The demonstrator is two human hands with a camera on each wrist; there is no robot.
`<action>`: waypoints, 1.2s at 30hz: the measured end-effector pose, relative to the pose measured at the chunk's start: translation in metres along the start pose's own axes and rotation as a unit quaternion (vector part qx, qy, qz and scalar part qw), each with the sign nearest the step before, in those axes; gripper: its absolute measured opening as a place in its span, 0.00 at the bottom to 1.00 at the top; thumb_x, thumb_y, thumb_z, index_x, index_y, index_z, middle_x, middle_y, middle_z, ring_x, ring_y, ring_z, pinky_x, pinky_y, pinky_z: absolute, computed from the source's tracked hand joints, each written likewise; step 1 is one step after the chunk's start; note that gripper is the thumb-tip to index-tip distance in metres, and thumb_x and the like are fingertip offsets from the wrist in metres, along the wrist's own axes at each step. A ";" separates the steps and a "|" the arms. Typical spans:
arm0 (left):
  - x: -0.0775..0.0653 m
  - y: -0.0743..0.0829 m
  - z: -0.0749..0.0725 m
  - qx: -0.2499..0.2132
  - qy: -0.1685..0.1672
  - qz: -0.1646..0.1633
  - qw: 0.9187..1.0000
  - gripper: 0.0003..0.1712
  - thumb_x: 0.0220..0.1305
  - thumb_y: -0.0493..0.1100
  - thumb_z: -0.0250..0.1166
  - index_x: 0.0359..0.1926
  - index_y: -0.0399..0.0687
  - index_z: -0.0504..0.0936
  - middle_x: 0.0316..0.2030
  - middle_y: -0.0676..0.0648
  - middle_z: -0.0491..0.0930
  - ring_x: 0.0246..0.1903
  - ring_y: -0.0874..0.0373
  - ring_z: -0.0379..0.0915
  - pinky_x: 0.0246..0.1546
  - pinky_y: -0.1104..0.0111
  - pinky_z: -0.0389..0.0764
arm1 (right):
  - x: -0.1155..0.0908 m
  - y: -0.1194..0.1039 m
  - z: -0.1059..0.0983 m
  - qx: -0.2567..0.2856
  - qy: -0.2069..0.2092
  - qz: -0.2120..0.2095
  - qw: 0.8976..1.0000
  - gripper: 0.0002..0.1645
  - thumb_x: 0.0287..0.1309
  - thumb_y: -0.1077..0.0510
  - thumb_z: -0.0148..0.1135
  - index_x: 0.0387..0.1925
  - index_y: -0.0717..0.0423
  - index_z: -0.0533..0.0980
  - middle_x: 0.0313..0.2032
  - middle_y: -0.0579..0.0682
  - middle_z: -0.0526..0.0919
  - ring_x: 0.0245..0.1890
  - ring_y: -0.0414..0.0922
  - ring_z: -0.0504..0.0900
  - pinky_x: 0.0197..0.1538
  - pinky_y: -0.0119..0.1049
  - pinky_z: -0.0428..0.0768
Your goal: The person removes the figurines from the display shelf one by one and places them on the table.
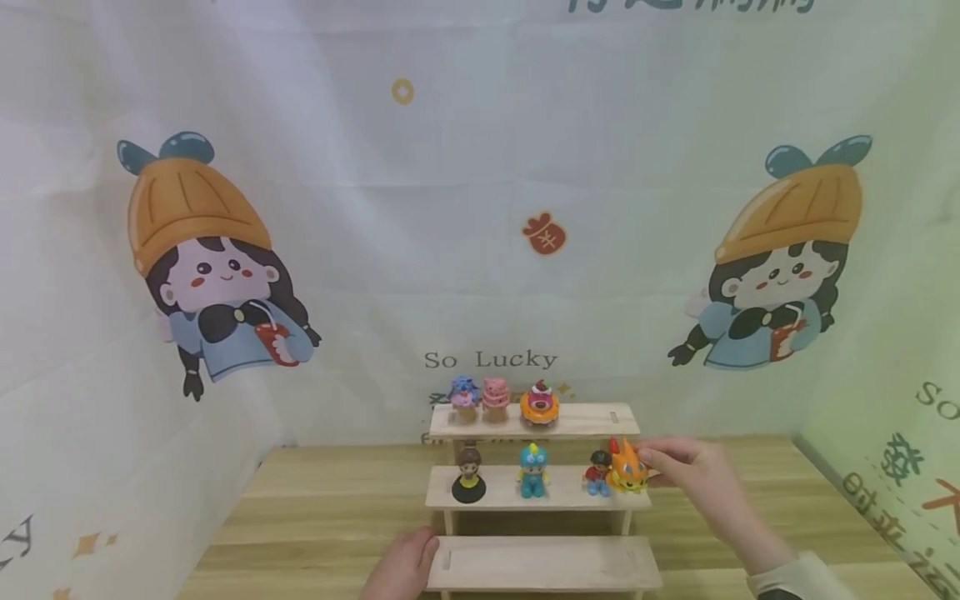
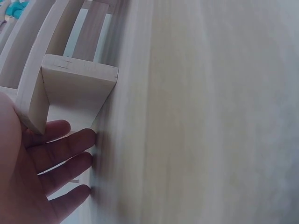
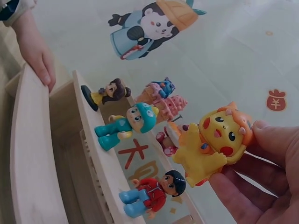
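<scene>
My right hand (image 1: 701, 479) pinches a yellow toy figurine with an orange hood (image 1: 628, 471) between thumb and fingers. It overlaps the right end of the middle step in the head view; the right wrist view shows its face and raised arm. Close beside it stands a black-haired doll in a red jacket (image 3: 147, 193). My left hand (image 1: 402, 564) holds the left end of the bottom step of a wooden display stand (image 1: 543, 560). In the left wrist view its fingers (image 2: 65, 147) reach below the board, while the thumb is hidden.
The middle step also bears a teal-suited doll (image 1: 533, 472) and a brown-haired figurine on a black base (image 1: 469, 477). On the top step are two ice-cream-cone figurines (image 1: 495, 400) and a donut-shaped toy (image 1: 540, 406). A printed cloth (image 1: 480, 150) hangs behind the wooden table (image 1: 315, 500).
</scene>
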State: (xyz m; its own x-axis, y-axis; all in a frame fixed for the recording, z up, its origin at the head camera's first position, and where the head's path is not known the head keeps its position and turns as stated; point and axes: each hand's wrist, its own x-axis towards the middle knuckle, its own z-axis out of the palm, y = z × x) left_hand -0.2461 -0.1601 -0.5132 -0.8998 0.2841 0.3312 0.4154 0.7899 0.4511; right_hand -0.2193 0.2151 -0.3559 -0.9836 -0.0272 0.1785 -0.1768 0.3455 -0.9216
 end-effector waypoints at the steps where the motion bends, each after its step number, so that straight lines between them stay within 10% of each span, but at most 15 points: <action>1: 0.000 -0.001 0.000 0.001 0.000 0.002 1.000 0.08 0.69 0.39 0.53 0.33 0.43 0.76 0.27 0.47 0.80 0.33 0.47 0.78 0.35 0.56 0.79 | -0.002 0.002 0.001 0.002 0.000 0.002 1.000 0.21 0.62 0.55 0.62 0.48 0.69 0.78 0.46 0.60 0.83 0.34 0.38 0.85 0.41 0.37 0.85; 36: 0.000 -0.003 -0.005 -0.002 0.002 -0.010 1.000 0.07 0.68 0.38 0.54 0.32 0.43 0.76 0.26 0.48 0.79 0.30 0.50 0.78 0.31 0.60 0.78 | -0.071 0.066 0.026 0.123 -0.160 0.111 0.973 0.27 0.58 0.47 0.65 0.45 0.69 0.79 0.41 0.55 0.85 0.35 0.44 0.84 0.37 0.34 0.85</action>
State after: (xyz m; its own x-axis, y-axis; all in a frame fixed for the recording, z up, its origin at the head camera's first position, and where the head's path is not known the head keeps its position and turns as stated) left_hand -0.2465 -0.1647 -0.5107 -0.9072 0.2668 0.3251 0.3984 0.7930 0.4610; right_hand -0.1623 0.2156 -0.4387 -0.9527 -0.2818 -0.1140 0.0760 0.1421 -0.9869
